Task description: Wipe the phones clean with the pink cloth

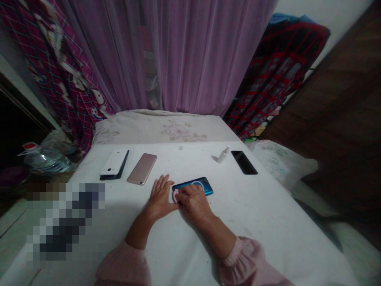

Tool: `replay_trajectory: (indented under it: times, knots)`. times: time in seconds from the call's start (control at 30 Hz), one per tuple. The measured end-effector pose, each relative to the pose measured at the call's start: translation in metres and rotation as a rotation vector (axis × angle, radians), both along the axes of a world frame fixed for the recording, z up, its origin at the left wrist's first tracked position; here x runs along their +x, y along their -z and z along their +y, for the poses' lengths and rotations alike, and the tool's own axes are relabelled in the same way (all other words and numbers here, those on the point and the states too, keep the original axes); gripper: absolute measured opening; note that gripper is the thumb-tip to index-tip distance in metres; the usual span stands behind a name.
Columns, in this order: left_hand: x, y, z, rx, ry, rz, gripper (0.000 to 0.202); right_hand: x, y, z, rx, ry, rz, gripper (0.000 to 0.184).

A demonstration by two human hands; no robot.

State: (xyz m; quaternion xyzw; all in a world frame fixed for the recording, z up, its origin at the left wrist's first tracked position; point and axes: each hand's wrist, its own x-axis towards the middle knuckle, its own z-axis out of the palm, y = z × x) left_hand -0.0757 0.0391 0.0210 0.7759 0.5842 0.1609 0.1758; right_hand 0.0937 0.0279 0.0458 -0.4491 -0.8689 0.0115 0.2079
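A blue smartphone [209, 186] lies flat on the white-covered table, with a pale ring shape on its upper face. My right hand [195, 203] is over it, fingers closed on a small pink cloth [176, 196] pressed at the phone's left end. The cloth is mostly hidden under the fingers. At that same end is my left hand [160, 201], fingers stretched out and thumb apart, close to the phone's edge; whether it touches is unclear. Left of it lies a rose-gold phone [142, 169], face down.
A white phone [114, 163] rests on a dark one at left. A small white spray bottle [223, 155] stands at right, beside a black phone [244, 162]. A small grey piece [180, 148] lies farther back. A water jug [44, 159] is beyond the table's left edge.
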Motion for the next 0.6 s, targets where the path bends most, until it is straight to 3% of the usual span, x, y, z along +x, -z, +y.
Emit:
replay_trajectory:
  times: [0.13,0.37,0.6]
  knots:
    - [0.001,-0.004,-0.001,-0.022,0.010,0.017,0.064,0.002,0.001,0.004,-0.014,-0.023,0.001,0.018]
    - [-0.001,-0.001,0.000,-0.022,0.026,0.014,0.067,-0.015,-0.004,0.021,-0.119,0.052,-0.020,0.010]
    - [-0.002,0.001,0.000,0.001,0.033,-0.005,0.061,-0.003,-0.003,0.001,-0.094,-0.003,0.029,0.015]
